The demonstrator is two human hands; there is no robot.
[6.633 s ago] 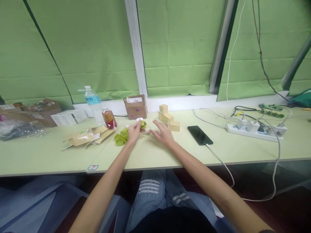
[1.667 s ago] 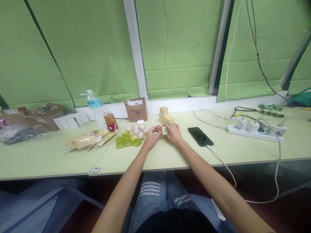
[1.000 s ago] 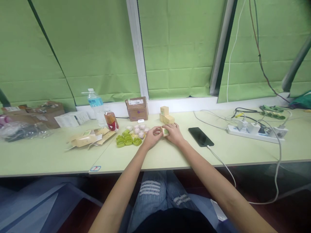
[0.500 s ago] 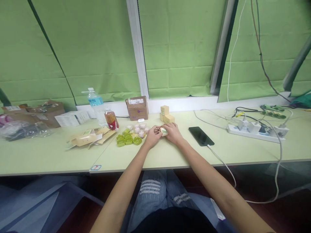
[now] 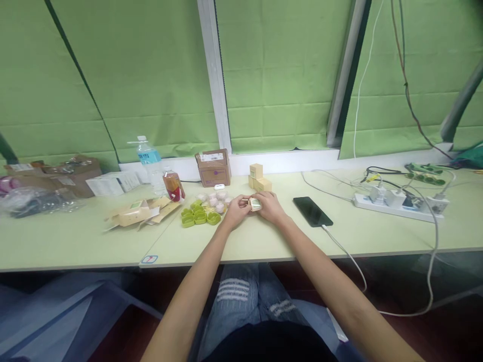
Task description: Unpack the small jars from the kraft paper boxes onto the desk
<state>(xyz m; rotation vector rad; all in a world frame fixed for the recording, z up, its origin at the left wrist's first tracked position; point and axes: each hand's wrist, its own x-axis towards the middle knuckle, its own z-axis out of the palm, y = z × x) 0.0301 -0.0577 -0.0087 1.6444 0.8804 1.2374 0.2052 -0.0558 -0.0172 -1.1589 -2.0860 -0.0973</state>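
Observation:
Between my two hands is a small cream-coloured box (image 5: 255, 204) with a pale green panel on its upper face. My left hand (image 5: 237, 210) grips its left side, fingers pinched near a flap. My right hand (image 5: 270, 206) is wrapped over the right side. What lies inside the box is hidden. Just behind my hands stand several small yellow boxes (image 5: 260, 180), one stacked on top. To the left of my left hand lie pale pink wrapped pieces (image 5: 219, 202) and green flower-shaped moulds (image 5: 199, 217) with thin yellowish sticks among them.
A charging phone (image 5: 312, 211) lies right of my right hand, its white cable trailing off the table edge. Farther right is a power strip (image 5: 398, 208). Flattened cardboard packaging (image 5: 136, 216), a drink bottle (image 5: 173, 185), a water bottle (image 5: 150, 163) and a brown carton (image 5: 213, 168) are on the left and back.
The small box has tilted slightly in my hands, and its green panel shows a little differently. Both hands stay in nearly the same place.

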